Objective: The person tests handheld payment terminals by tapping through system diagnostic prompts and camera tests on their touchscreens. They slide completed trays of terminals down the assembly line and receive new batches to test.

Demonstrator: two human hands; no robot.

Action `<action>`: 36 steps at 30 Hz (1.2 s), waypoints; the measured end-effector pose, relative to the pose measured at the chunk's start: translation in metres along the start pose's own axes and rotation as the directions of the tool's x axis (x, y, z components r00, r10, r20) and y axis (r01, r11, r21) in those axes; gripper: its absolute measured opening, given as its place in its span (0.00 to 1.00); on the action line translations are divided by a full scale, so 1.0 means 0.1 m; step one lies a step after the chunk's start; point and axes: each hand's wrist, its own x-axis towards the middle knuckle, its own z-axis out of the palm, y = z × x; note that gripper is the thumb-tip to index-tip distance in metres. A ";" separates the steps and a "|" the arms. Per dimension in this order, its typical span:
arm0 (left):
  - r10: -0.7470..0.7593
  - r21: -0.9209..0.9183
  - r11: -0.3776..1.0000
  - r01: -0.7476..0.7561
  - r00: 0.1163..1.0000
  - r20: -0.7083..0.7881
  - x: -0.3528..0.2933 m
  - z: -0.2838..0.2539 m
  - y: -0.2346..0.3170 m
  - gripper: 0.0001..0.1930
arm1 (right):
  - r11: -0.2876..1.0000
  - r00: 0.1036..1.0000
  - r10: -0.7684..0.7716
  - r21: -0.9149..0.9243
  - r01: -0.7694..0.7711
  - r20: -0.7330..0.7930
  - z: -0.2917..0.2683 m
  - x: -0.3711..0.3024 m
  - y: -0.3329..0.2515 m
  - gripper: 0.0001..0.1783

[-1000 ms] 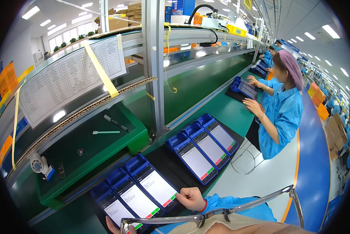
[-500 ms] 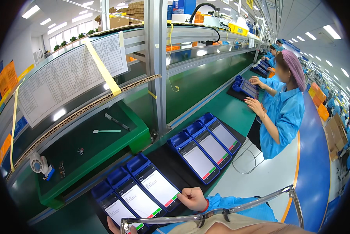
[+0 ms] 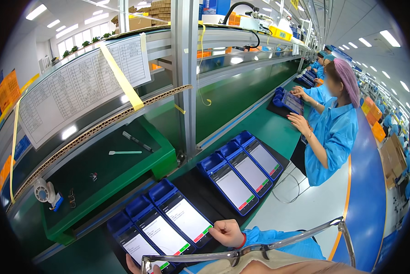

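Observation:
Three blue payment terminals with lit screens stand side by side before me: a left one (image 3: 138, 244), a middle one (image 3: 166, 235) and a right one (image 3: 186, 219). My right hand (image 3: 227, 233) is closed with curled fingers and nothing in it. Its fingertips touch the green button at the lower corner of the right terminal's screen. At the bottom edge my left hand (image 3: 132, 265) shows only a few fingertips, held apart at the lower end of the left terminal. The rest of it is hidden behind a clear glasses frame (image 3: 259, 249).
Three more terminals (image 3: 234, 185) lie on a black mat (image 3: 186, 180) farther right. Beyond, a co-worker (image 3: 335, 128) handles other terminals. A green shelf (image 3: 109, 192) at left holds a small fan (image 3: 42, 191), a marker (image 3: 137, 141) and a pale brush (image 3: 125, 152). A metal post (image 3: 184, 82) rises behind.
The view has shifted very slightly. Both my hands and the terminals keep their places.

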 end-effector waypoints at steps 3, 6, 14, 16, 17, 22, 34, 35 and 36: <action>-0.005 0.002 1.000 0.005 1.000 -0.004 0.02 -0.01 -0.03 0.51 | 1.000 1.000 0.009 0.012 -0.009 0.006 -0.01 0.02 0.00 0.20; -0.007 0.003 1.000 0.007 1.000 -0.002 0.05 0.00 -0.05 0.53 | 1.000 1.000 0.010 0.010 -0.010 0.012 -0.01 0.05 -0.01 0.20; 0.026 0.056 0.998 -0.027 1.000 0.005 0.00 -0.10 -0.17 0.56 | 1.000 1.000 -0.002 -0.009 0.002 0.015 -0.02 -0.01 -0.06 0.19; 0.041 0.130 0.990 -0.045 0.998 0.038 -0.04 -0.13 -0.03 0.51 | 1.000 1.000 0.008 -0.006 -0.008 0.023 0.00 -0.03 -0.06 0.18; 0.010 0.174 0.985 -0.020 0.998 0.059 -0.08 -0.14 0.06 0.49 | 1.000 0.999 0.017 0.006 -0.018 0.045 0.00 -0.03 -0.05 0.18; -0.042 0.006 0.999 0.042 0.999 0.006 -0.03 0.23 0.61 0.44 | 1.000 1.000 0.022 -0.001 -0.022 0.014 -0.04 0.01 -0.03 0.16; -0.063 -0.063 0.996 0.068 0.995 0.076 -0.01 0.13 0.77 0.44 | 0.997 0.999 0.006 0.081 -0.009 0.040 -0.02 0.00 0.10 0.18; -0.060 -0.103 0.992 0.070 0.994 0.091 0.00 0.13 0.77 0.45 | 0.997 0.999 -0.011 0.071 0.008 0.038 -0.02 0.01 0.10 0.18; -0.074 -0.106 0.991 0.085 0.992 0.099 -0.01 0.11 0.78 0.45 | 0.998 0.999 0.003 0.062 -0.006 0.037 -0.03 -0.02 0.07 0.18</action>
